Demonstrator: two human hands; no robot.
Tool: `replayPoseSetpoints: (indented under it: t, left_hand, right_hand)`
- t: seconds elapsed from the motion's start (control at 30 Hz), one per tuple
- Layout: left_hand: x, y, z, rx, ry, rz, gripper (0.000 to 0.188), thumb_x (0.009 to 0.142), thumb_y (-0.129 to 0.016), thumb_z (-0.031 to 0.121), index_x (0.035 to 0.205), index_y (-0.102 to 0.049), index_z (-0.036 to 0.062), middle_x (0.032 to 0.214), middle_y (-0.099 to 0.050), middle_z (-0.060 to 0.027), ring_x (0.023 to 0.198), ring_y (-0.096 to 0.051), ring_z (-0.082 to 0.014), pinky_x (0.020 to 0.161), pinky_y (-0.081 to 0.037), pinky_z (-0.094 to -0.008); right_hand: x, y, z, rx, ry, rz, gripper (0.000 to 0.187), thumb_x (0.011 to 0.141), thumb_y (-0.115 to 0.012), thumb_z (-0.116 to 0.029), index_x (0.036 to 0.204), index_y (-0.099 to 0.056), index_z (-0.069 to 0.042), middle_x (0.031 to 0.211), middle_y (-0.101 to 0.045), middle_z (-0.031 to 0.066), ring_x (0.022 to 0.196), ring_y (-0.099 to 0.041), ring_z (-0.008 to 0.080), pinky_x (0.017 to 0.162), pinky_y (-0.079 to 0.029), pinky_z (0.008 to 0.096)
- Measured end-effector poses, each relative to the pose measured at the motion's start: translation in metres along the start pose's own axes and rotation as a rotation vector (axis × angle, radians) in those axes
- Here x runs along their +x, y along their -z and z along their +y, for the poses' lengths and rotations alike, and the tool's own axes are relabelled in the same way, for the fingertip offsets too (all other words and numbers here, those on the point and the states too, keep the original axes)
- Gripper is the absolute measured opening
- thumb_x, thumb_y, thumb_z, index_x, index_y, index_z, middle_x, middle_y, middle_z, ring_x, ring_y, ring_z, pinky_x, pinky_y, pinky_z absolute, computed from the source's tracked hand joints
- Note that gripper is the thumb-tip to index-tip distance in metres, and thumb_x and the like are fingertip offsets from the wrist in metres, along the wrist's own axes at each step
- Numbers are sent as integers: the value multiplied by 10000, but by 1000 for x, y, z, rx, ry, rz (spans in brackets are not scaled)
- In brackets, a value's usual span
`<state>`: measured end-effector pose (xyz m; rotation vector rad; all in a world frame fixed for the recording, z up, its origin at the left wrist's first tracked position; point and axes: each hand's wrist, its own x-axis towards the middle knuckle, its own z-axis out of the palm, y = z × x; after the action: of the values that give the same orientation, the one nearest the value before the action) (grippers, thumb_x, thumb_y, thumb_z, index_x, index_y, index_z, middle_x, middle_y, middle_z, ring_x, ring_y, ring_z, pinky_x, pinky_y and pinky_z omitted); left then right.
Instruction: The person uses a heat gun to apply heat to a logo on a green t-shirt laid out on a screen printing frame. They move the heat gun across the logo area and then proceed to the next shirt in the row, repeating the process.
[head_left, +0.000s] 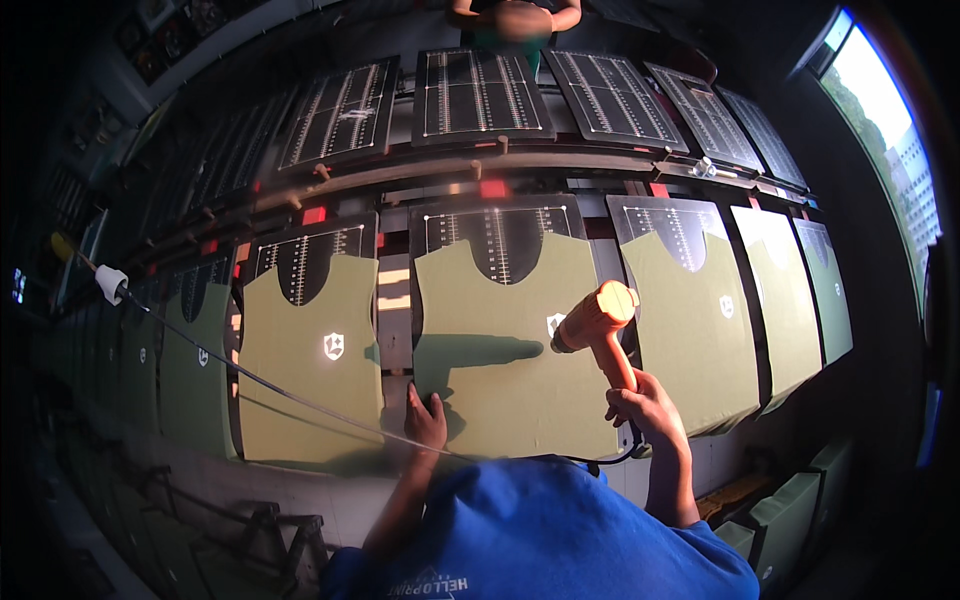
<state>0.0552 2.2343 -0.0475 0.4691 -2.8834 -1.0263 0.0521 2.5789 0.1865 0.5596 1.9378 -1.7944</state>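
Blue shirt (560, 530) below, heat gun (604, 312) partly hides emblem (552, 322)

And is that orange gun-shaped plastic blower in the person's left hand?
No, the right hand holds the orange blower, while the left hand is by a green cloth shirt.

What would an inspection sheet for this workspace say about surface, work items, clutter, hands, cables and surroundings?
Surface: rows of dark boards with white markings.
Work items: green fabric panel on the central near board; orange heat gun aimed near its white emblem.
Clutter: pale smear on a far board, nature unclear.
Hands: right hand grips the gun; left hand open by the panel's lower left edge, contact unclear.
Cables: thin cable slanting across the left; dark cord below the gun.
Surroundings: another person beyond the boards; bright window at right.
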Motion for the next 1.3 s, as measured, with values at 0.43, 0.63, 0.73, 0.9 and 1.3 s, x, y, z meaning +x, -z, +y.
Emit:
replayPoseSetpoints:
  t: [0.43, 0.63, 0.73, 0.9, 1.3]
  left_hand:
    - [2, -15, -10, -98, -100, 24, 620, 931, -544, 303, 1376, -341, -78, 1333, -467, -305, 1213, -492, -423, 1017, -406, -448]
    - [-2, -8, -10, -92, 28, 14, 627, 934, -541, 308, 1388, -333, -71, 1363, -453, -285, 1239, -478, -402, 1036, -391, -435]
    - [-4, -12, -21, -91, 38, 41, 635, 939, -534, 308, 1406, -314, -62, 1393, -431, -274, 1274, -450, -390, 1061, -368, -417]
    - [-4, -3, 0, -143, 105, -33, 639, 956, -512, 314, 1429, -281, -48, 1412, -409, -281, 1298, -413, -414, 1078, -340, -434]
    - [2, -13, -28, -25, 56, -44, 628, 953, -517, 299, 1425, -290, -47, 1434, -374, -289, 1310, -401, -411, 1078, -339, -432]
  right_hand:
    - [-3, 2, 65, 1178, 663, -645, 488, 768, -603, -250, 1185, -429, -66, 589, -460, -39, 478, -511, 103, 487, -491, 299]
    - [5, -1, 72, 1076, 706, -918, 265, 728, -635, -298, 855, -575, -73, 559, -491, -24, 466, -515, 127, 494, -489, 298]
    - [-4, -1, 69, 1075, 668, -892, 292, 726, -645, -293, 892, -561, -67, 578, -497, -16, 477, -517, 126, 496, -485, 297]
    - [-19, 3, 77, 1036, 634, -811, 346, 722, -661, -283, 953, -539, -56, 609, -506, -4, 495, -519, 125, 498, -480, 294]
    - [-22, 11, 68, 958, 600, -721, 498, 713, -699, -259, 1100, -485, -30, 684, -528, 27, 539, -526, 121, 505, -468, 287]
